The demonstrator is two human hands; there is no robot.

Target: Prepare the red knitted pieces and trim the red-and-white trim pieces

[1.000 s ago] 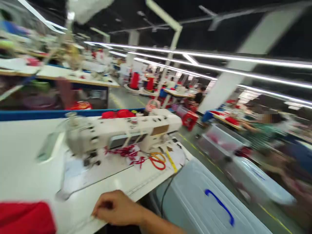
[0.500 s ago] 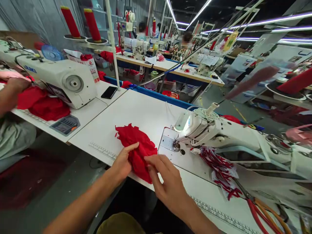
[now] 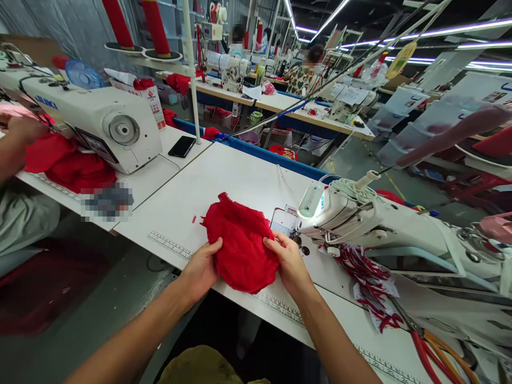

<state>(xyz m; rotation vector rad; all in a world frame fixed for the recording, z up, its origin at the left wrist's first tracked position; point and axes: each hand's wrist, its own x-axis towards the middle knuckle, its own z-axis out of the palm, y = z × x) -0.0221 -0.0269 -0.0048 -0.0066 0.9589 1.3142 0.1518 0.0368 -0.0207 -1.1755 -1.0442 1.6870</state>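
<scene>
A crumpled piece of red fabric [image 3: 244, 245] is spread between my two hands over the front of the white sewing table [image 3: 176, 197]. My left hand [image 3: 202, 269] grips its left edge, thumb on top and the other fingers hidden beneath. At the opposite edge my right hand [image 3: 290, 261] pinches the cloth between thumb and fingers. The cloth's ragged far edge points away from me. Just right of it stands a sewing machine [image 3: 340, 213] with its lamp lit over the needle area.
Red-handled scissors [image 3: 424, 346] and a bundle of red-and-white strips [image 3: 372, 282] lie at the right. On the left, a co-worker's hand [image 3: 26, 130] is by red cloth [image 3: 72, 165] at another sewing machine [image 3: 92, 117]. A black phone [image 3: 182, 146] rests behind.
The red fabric has been opened out wider and shifted slightly right. My right hand has moved from the cloth's near middle to its right edge; my left hand still holds the left side.
</scene>
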